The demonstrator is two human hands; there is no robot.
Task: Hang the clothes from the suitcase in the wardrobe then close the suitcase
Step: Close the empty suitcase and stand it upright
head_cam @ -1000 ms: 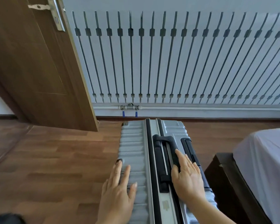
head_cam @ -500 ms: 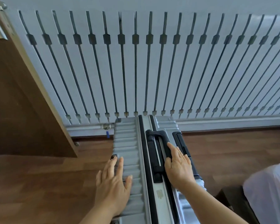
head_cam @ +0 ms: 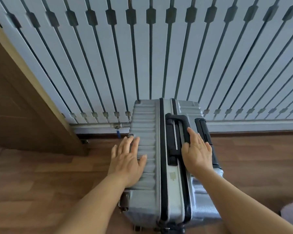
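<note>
Left hand (head_cam: 128,159) flat, fingers straight toward 12 o'clock, on closed suitcase (head_cam: 146,191); right hand (head_cam: 197,152) flat on black handle (head_cam: 184,127). Hands apart, gripping nothing.

This is a room in a home, likely a bedroom. A long white slatted radiator cover (head_cam: 159,56) lines the wall above a wood-plank floor (head_cam: 41,174), a brown wooden door (head_cam: 15,102) stands at the left, and a grey suitcase (head_cam: 145,191) stands on the floor.
</note>
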